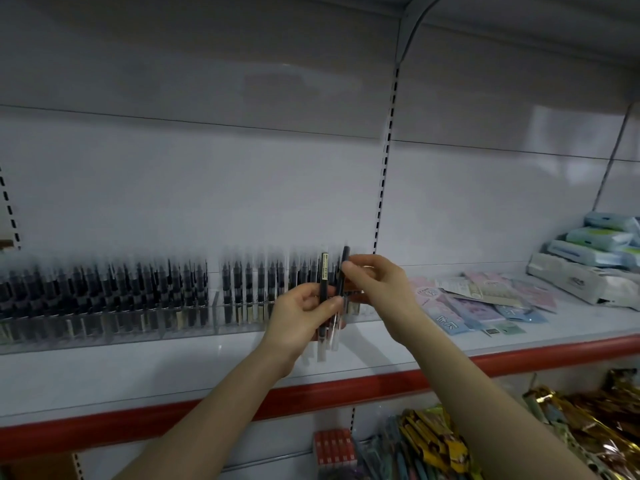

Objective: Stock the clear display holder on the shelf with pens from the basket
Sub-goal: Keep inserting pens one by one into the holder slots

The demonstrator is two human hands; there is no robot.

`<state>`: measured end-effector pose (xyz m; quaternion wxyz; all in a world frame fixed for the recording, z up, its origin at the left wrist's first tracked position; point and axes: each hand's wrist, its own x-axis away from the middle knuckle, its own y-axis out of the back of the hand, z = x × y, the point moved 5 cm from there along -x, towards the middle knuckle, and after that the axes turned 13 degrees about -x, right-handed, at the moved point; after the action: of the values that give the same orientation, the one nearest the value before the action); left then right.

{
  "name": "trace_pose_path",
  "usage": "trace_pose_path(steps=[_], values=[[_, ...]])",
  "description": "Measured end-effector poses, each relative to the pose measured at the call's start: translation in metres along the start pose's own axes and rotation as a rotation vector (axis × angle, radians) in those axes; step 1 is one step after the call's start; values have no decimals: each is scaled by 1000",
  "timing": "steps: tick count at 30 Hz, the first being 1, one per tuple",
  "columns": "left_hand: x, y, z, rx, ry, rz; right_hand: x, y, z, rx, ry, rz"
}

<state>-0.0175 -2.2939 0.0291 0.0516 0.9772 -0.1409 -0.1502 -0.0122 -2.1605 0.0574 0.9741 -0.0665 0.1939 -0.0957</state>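
My left hand (pixel 300 317) grips a small bunch of black pens (pixel 324 282) with clear lower barrels, held upright in front of the shelf. My right hand (pixel 375 282) pinches one black pen (pixel 343 271) near its top, just right of the bunch. Behind both hands stands the clear display holder (pixel 242 317), with upright black pens across most of its width; its right end is hidden by my hands. A second clear holder (pixel 104 306) to the left is packed with pens. The basket is out of view.
The white shelf (pixel 173 372) has a red front edge (pixel 346 393). Flat pastel packets (pixel 485 303) lie to the right, with stacked packs of wipes (pixel 595 251) at far right. Colourful wrapped goods (pixel 433 445) fill the shelf below.
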Motion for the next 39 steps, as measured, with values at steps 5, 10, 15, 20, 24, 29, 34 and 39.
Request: trace_pose_path(steps=[5,10,15,20,24,29,34,39], values=[[12,-2,-1,23,15,19,2,5,5,-121,21,-105],[14,-2,-4,32,54,52,2,11,3,110,123,-52],[9,-4,-5,72,90,59,16,13,-6,710,553,42],[8,-18,1,30,128,114,19,25,-13,839,778,47],[-3,-17,6,-174,96,-2,11,45,-18,801,737,12],[-14,-13,5,-228,56,-47,-10,74,-18,611,412,-116],[-25,-7,10,-140,72,-69,-42,93,-11,450,213,-242],[-32,0,12,-42,111,-110,-78,89,-11,342,127,-230]])
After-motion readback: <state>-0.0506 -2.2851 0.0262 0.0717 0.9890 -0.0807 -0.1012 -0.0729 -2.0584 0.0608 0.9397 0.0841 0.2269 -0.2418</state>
